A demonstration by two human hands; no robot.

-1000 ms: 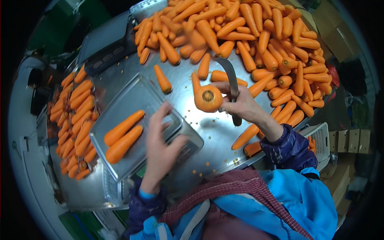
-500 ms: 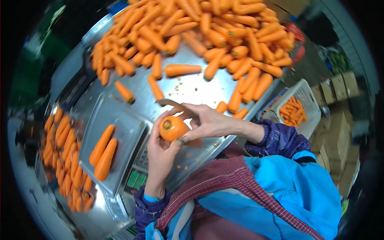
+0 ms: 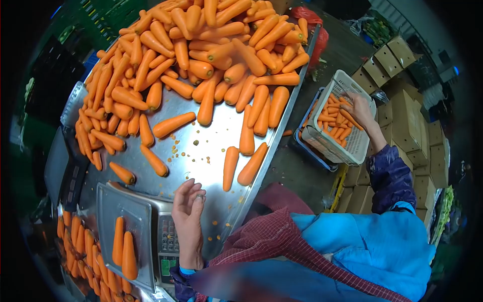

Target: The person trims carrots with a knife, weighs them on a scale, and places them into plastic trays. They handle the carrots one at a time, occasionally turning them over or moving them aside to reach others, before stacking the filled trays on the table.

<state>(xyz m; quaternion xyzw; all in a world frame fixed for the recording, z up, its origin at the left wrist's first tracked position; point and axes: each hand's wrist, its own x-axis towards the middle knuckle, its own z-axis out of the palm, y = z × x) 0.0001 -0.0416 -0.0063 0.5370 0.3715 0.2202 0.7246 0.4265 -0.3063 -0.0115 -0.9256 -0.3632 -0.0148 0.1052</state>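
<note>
My left hand (image 3: 187,221) is raised over the front of the metal table, its fingers loosely curled and apart from the thumb, with nothing in it. It is beside the keypad of a scale (image 3: 167,236). On the scale's clear tray (image 3: 146,221) lie two carrots (image 3: 129,254). My right hand (image 3: 359,110) reaches out over a white plastic basket (image 3: 329,138) of carrots. A carrot (image 3: 351,120) shows under its fingers, which seem closed on it. Whether a blade is also in that hand, I cannot make out.
A large heap of carrots (image 3: 201,45) covers the far side of the metal table (image 3: 201,143); small cut-off bits lie on its surface. More carrots (image 3: 80,246) lie at the lower left. Cardboard boxes (image 3: 407,121) are stacked right of the basket. A red bag (image 3: 314,35) hangs at the table's far corner.
Both hands were together at a carrot, the right with a thin dark blade. Now they are apart: the right has moved over to the basket, the left is empty. The view has shifted.
</note>
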